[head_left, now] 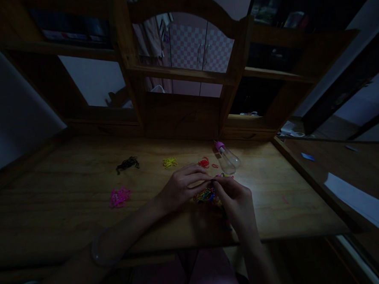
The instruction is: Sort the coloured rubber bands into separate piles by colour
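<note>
Over a mixed heap of coloured loops [206, 195], which look like paper clips, my two hands meet fingertip to fingertip. My left hand [183, 183] comes in from the left with its fingers pressed together. My right hand [236, 199] is closed in a pinch at the same spot. Between them is a small dark clip [213, 180], mostly hidden by the fingers. Just beyond my left fingers lie a red pile [204, 162] and a loose red clip [215, 166]. Farther left sit a yellow pile [170, 162], a black pile [127, 164] and a pink pile [119, 197].
A clear bulb-shaped bottle [228, 160] with a pink cap lies behind my right hand. The wooden desk [64, 201] has a shelf unit [181, 112] along its back. At the right, white paper [362, 202] rests on a lower surface. The room is dim.
</note>
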The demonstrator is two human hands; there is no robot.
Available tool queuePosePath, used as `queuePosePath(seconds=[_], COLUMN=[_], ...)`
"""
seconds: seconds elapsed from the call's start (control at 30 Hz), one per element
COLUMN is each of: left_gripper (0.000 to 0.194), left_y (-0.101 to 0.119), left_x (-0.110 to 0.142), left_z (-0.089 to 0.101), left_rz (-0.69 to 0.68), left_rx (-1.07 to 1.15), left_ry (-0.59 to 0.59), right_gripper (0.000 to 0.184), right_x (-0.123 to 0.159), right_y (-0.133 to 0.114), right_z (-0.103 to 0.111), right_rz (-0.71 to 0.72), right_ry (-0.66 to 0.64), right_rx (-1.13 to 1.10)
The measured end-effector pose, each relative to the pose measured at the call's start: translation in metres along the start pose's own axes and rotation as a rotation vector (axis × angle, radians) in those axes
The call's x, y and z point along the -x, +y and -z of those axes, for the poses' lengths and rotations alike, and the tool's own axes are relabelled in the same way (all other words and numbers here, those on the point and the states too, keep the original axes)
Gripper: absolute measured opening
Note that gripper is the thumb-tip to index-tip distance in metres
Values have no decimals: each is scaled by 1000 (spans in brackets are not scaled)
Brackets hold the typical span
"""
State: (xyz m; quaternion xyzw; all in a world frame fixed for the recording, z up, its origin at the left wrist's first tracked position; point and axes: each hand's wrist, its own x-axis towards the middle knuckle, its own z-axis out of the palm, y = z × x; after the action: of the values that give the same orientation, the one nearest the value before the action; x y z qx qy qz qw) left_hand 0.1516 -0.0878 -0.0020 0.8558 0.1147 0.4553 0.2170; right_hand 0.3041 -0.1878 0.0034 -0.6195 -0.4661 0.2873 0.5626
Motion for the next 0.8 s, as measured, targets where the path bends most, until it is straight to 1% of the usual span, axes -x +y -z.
queuePosePath(seconds=[0.17, 0.27, 0.33, 0.6, 0.8], left_gripper=[6, 6, 7, 7, 7], left_y=[6, 5, 2, -14, -14], left_x=[-7, -8, -7, -1, -2], left_z=[-1, -1, -2, -7, -8], left_rz=[208, 304, 345, 453, 498], left_rx=[164, 269, 328, 640, 653], left_ry=[29, 35, 27, 22, 36], right_gripper=[17, 19, 19, 12, 7], right_x=[1, 1, 0, -5, -4], right_y=[-2, -2, -1, -2, -1], right_z=[2, 3, 2, -5, -4], right_rz=[-102, -140, -134, -37, 12], right_ry=[-62, -109, -127, -120, -68], right_rx=[-204, -293, -306, -176, -1])
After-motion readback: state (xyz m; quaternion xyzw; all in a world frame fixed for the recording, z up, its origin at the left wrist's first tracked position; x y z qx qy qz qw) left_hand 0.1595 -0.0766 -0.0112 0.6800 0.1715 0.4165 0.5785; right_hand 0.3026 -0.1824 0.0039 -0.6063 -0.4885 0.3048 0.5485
